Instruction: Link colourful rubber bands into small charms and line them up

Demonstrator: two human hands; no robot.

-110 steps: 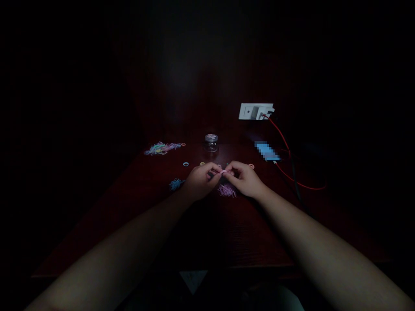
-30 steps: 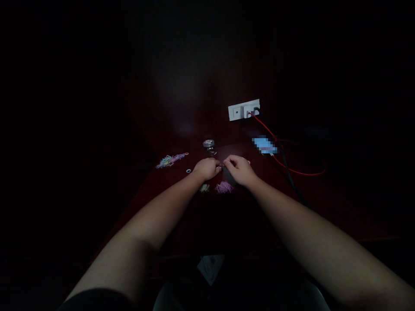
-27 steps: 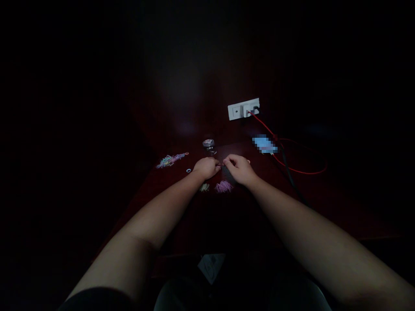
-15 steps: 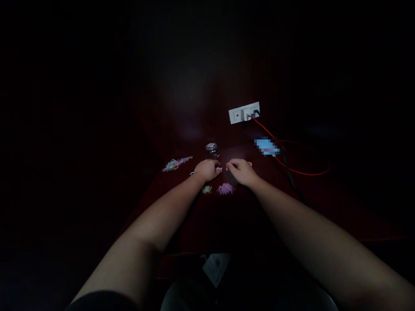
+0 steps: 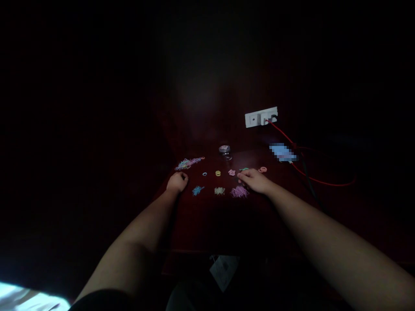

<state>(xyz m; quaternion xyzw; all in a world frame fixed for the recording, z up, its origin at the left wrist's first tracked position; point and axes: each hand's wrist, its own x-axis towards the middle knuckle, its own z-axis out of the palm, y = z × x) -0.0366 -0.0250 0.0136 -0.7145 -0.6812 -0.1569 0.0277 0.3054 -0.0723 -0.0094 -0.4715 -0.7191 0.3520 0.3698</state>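
Note:
My left hand [image 5: 177, 182] rests with curled fingers at the left of the table, just below a mixed heap of coloured rubber bands [image 5: 189, 163]. Whatever its fingers may hold is hidden. My right hand [image 5: 254, 180] has its fingertips drawn together beside a few pink rubber bands [image 5: 231, 172]; I cannot make out anything in them. Green rubber bands [image 5: 244, 169] lie partly behind this hand, with orange rubber bands [image 5: 263, 169] beyond it. A blue band [image 5: 204, 174] and yellow bands [image 5: 218, 173] complete that row. Nearer lie blue [image 5: 197, 190], pale yellow [image 5: 219, 191] and purple heaps [image 5: 239, 191].
A small clear jar [image 5: 225, 150] stands behind the bands. At the right lies a blurred-out blue device [image 5: 283, 152] on a red cable [image 5: 306, 176], which runs to a wall socket [image 5: 261, 117]. Papers [image 5: 225, 272] show below the table's front edge.
My left hand has moved left, away from the middle, towards the mixed heap, uncovering the blue and yellow bands. My right hand stays near the pink bands. The whole view has shifted slightly.

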